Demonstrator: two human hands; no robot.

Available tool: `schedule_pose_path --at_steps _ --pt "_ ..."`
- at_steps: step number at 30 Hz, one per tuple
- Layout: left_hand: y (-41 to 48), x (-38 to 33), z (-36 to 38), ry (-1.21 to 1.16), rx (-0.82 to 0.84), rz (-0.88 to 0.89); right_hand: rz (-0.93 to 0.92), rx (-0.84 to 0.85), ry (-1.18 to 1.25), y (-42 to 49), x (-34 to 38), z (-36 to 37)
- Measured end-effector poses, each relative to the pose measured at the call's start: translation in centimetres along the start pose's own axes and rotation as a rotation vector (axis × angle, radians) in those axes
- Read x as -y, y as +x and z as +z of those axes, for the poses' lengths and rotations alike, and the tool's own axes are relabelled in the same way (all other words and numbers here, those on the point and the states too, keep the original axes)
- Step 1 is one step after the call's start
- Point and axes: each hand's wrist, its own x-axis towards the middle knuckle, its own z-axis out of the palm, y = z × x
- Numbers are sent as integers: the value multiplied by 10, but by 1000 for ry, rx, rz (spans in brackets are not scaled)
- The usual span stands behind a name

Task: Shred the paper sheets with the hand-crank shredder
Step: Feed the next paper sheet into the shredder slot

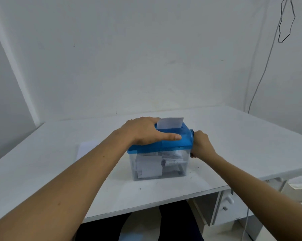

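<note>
Left hand [143,131] presses flat, fingers straight, on the blue-lidded clear hand-crank shredder [173,142] on the white worktop [42,162]; a white paper sheet [170,122] stands in its slot. Right hand [201,145] curls, apparently round the hidden crank. Slack pressure risks skidding; skewed paper, jamming.

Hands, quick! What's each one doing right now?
Left hand: open, pressing flat on the shredder lid.
Right hand: closed around the crank, whose handle is hidden inside the hand.
</note>
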Motion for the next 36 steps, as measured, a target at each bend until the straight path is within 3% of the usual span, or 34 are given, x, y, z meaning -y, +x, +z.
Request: schedule_pose_path --at_steps 4,11,14,16,20,23,30,36 --pt "3 3 0 12 13 6 81 87 90 -29 -1 -11" --pt "6 4 0 -7 33 16 -169 246 116 -77 22 -77" --pt "5 4 -1 8 44 27 -184 282 -34 -64 37 -103" --pt "4 4 -1 34 47 38 -182 228 -47 -47 45 -107" --pt "6 5 -2 47 38 25 -265 -77 -42 -6 54 -99" --pt "7 6 -2 65 45 40 -337 -215 -8 21 53 -87" --pt "6 5 -2 64 38 53 -215 -269 251 49 28 -34" --pt "4 3 -1 54 34 50 -83 -87 104 41 14 -16"
